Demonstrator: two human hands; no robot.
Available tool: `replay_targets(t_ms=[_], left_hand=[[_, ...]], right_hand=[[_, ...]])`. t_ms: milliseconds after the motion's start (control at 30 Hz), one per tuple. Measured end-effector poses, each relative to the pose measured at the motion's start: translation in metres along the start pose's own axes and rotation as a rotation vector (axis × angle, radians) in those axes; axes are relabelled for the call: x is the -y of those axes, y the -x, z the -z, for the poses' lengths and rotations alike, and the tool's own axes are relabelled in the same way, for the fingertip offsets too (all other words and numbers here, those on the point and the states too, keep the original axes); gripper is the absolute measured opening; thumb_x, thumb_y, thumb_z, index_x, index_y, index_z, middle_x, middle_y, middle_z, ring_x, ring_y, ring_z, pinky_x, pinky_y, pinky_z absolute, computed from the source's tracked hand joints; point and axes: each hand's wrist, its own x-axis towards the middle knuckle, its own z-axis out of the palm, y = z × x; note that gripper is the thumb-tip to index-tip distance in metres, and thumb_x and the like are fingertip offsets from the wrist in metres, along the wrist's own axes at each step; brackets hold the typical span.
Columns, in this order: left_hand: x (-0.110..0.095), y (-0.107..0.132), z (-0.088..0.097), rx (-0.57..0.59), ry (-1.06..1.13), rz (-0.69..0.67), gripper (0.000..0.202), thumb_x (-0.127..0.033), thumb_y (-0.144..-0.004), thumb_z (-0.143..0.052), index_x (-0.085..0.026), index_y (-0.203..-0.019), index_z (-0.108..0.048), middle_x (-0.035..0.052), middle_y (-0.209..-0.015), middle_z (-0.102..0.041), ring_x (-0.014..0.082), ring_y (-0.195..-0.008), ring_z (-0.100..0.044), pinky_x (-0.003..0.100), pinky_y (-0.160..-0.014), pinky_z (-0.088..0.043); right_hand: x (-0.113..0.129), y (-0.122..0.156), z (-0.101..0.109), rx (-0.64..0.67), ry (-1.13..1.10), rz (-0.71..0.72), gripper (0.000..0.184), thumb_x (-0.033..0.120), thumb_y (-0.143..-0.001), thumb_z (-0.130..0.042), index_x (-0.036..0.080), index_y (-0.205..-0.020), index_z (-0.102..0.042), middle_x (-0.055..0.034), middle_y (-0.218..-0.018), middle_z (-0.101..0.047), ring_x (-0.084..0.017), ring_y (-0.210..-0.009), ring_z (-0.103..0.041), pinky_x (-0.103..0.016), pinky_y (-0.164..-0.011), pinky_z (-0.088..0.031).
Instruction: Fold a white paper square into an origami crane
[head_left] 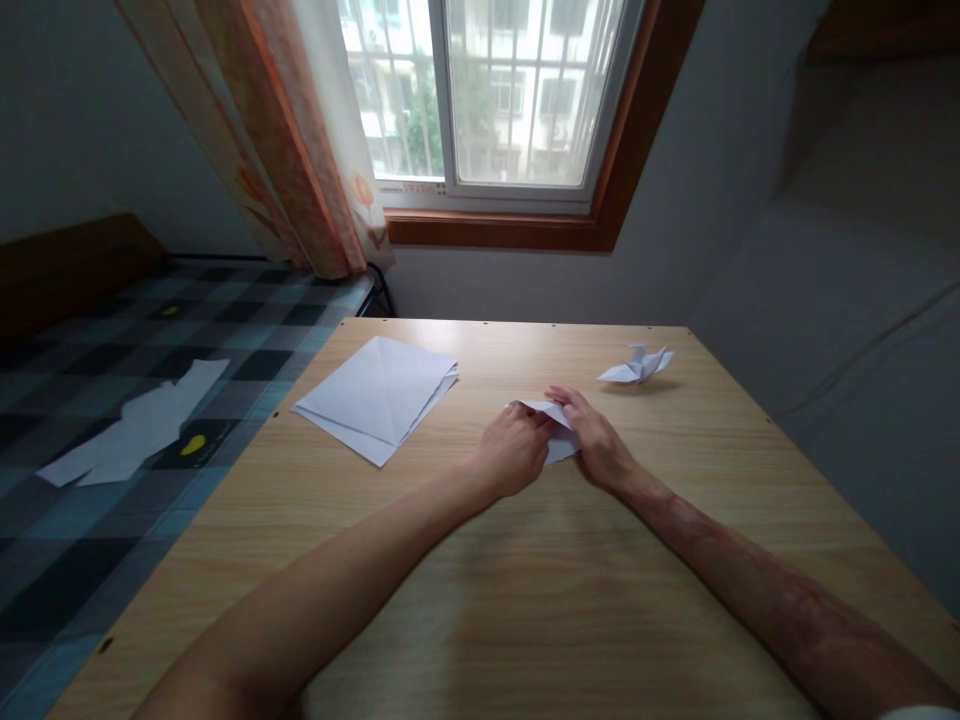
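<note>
A small folded piece of white paper (553, 425) lies on the wooden table (525, 580), a little beyond its middle. My left hand (514, 450) is closed on its left side, fingers pinching the fold. On the paper's right side my right hand (596, 438) is closed too, fingers pressed over it. Both forearms reach in from the near edge.
A stack of white paper sheets (379, 397) lies at the table's left. A finished folded paper bird (637, 366) stands at the far right. Left of the table is a bed with a checked cover (112, 500) and loose paper pieces (139, 425). A window and curtain are behind.
</note>
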Motion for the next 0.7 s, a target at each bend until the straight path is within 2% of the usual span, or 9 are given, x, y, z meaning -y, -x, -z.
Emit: replay_targets(t_ms=[133, 233, 367, 500, 700], left_hand=[[0.004, 0.009, -0.001, -0.07, 0.009, -0.045, 0.034, -0.026, -0.109, -0.05, -0.013, -0.128, -0.075, 0.0182, -0.133, -0.076, 0.0332, -0.121, -0.07, 0.049, -0.108, -0.055], [0.005, 0.014, 0.0, -0.068, -0.005, -0.088, 0.032, -0.025, -0.11, -0.048, -0.013, -0.127, -0.073, 0.0186, -0.13, -0.077, 0.033, -0.121, -0.071, 0.048, -0.11, -0.055], [0.012, 0.021, 0.008, -0.025, 0.032, -0.11, 0.03, -0.027, -0.109, -0.053, -0.016, -0.131, -0.071, 0.0166, -0.129, -0.077, 0.03, -0.121, -0.073, 0.041, -0.108, -0.057], [0.03, 0.027, 0.013, -0.009, 0.009, -0.211, 0.024, -0.033, -0.106, -0.059, -0.018, -0.117, -0.075, 0.0124, -0.115, -0.081, 0.0268, -0.104, -0.078, 0.036, -0.095, -0.061], [0.044, 0.03, 0.008, -0.161, -0.083, -0.33, 0.026, -0.035, -0.107, -0.059, -0.021, -0.097, -0.079, 0.0091, -0.094, -0.082, 0.0224, -0.084, -0.078, 0.033, -0.08, -0.06]], right_hand=[[-0.005, -0.003, 0.002, 0.031, 0.074, -0.002, 0.05, 0.033, -0.106, -0.052, 0.026, -0.154, -0.059, -0.0105, -0.158, -0.067, -0.029, -0.147, -0.062, -0.052, -0.131, -0.043], [-0.006, -0.004, 0.005, 0.034, 0.163, 0.02, 0.05, 0.033, -0.104, -0.057, 0.025, -0.152, -0.062, -0.012, -0.157, -0.067, -0.03, -0.145, -0.063, -0.053, -0.13, -0.044], [-0.01, -0.005, 0.007, 0.045, 0.246, 0.044, 0.049, 0.033, -0.105, -0.054, 0.023, -0.152, -0.065, -0.0132, -0.154, -0.069, -0.031, -0.143, -0.064, -0.055, -0.128, -0.046], [-0.012, -0.004, 0.006, 0.048, 0.322, 0.095, 0.05, 0.032, -0.105, -0.054, 0.022, -0.152, -0.066, -0.0139, -0.156, -0.068, -0.032, -0.144, -0.063, -0.057, -0.128, -0.045], [-0.005, -0.004, 0.006, 0.068, 0.372, 0.161, 0.044, 0.03, -0.103, -0.06, 0.025, -0.145, -0.071, -0.013, -0.157, -0.067, -0.032, -0.149, -0.06, -0.059, -0.132, -0.04]])
